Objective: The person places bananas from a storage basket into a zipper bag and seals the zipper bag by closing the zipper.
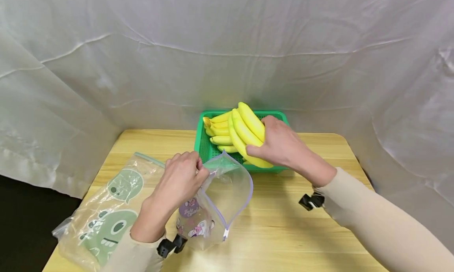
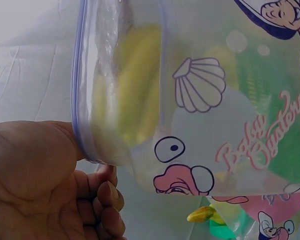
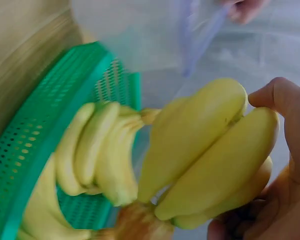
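Observation:
My right hand point(image 1: 283, 144) grips a bunch of yellow bananas point(image 1: 246, 130) over the green basket point(image 1: 198, 142). In the right wrist view, the thumb lies against one end of the held bananas point(image 3: 220, 160), with the fingers behind them. More bananas point(image 1: 220, 140) lie inside the basket. Near the basket's front left corner, my left hand point(image 1: 179, 179) pinches the rim of a clear zip bag point(image 1: 200, 220) with purple edging and cartoon prints. The bag's mouth gapes toward the right. Seen from the left wrist, thumb and forefinger hold the bag's zip edge point(image 2: 79, 100).
A larger clear bag point(image 1: 113, 224) with green monster prints lies flat on the left of the wooden table point(image 1: 283, 220). A white slider point(image 1: 226, 233) sits at the near end of the purple zip. Grey cloth point(image 1: 227, 79) hangs behind the table and along its sides.

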Motion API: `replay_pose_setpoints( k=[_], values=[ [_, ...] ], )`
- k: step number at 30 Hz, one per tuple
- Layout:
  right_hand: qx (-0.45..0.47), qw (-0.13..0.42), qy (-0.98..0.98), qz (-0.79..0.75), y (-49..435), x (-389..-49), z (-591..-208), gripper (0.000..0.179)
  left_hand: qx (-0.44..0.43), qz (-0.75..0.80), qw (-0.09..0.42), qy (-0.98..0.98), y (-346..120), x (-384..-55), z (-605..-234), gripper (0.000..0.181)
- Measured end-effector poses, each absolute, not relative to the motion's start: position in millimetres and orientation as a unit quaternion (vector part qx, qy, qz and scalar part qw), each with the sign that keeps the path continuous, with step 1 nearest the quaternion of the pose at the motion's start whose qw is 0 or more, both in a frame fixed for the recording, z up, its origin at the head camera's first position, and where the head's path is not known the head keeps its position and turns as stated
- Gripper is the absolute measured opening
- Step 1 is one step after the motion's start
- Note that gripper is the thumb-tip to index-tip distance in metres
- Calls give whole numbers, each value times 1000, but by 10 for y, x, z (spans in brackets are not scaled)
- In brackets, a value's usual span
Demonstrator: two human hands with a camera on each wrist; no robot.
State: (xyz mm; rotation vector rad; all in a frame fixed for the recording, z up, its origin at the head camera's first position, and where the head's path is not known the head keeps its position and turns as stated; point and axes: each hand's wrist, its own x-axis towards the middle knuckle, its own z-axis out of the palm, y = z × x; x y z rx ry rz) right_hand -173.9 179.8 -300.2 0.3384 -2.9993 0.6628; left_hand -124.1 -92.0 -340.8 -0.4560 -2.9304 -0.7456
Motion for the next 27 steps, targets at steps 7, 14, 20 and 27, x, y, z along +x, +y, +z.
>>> replay_pose_setpoints(
  k=[7, 14, 20, 27],
  values=[
    [139, -35, -969, 199, 1822, -1330, -2660, 58, -141, -245, 34, -959, -856, -1251, -3416, 11],
    [192, -92, -960, 180, 1841, -961, -2507, 57, -139, -248, 56, -957, -814, -1234, -3432, 14],
    [223, -143, -955, 133, 1770, -814, -2625, 42, -153, -249, 78, -953, -780, -1213, -3441, 17],
    [249, -153, -952, 96, 1679, -915, -2864, 42, -179, -246, 81, -949, -666, -1182, -3476, 16]
  ],
)
